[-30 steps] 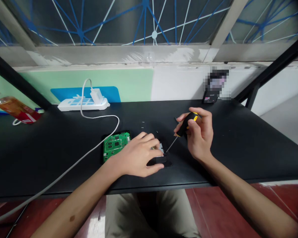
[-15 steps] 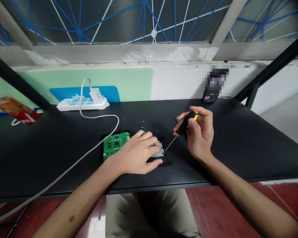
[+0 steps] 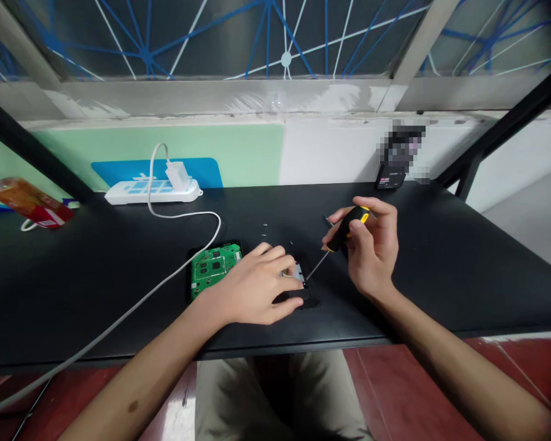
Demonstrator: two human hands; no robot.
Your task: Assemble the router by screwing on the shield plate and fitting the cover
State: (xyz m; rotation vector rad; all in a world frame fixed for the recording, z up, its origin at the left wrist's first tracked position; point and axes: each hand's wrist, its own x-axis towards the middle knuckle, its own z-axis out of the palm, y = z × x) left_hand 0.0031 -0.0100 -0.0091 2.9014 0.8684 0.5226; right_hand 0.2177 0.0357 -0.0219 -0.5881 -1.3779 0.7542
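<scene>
My left hand (image 3: 256, 283) lies curled over a small device with a silver metal part (image 3: 298, 274) and a black case under it, pressing it to the black table (image 3: 441, 263). A green circuit board (image 3: 213, 265) shows just left of that hand. My right hand (image 3: 370, 245) grips a black and yellow screwdriver (image 3: 346, 228); its thin shaft slants down left, and the tip touches the silver part at its right edge.
A white power strip (image 3: 151, 192) with a plugged charger sits at the back left, its cable (image 3: 183, 257) running across the table past the board. An orange packet (image 3: 25, 202) lies far left. A dark phone (image 3: 390, 177) leans at the back right. Tiny screws (image 3: 264, 228) lie behind the device.
Half a second ago the silver part was tipped up more under my left fingers; now it sits lower. The screwdriver tip stays at its edge, and my right hand has barely shifted.
</scene>
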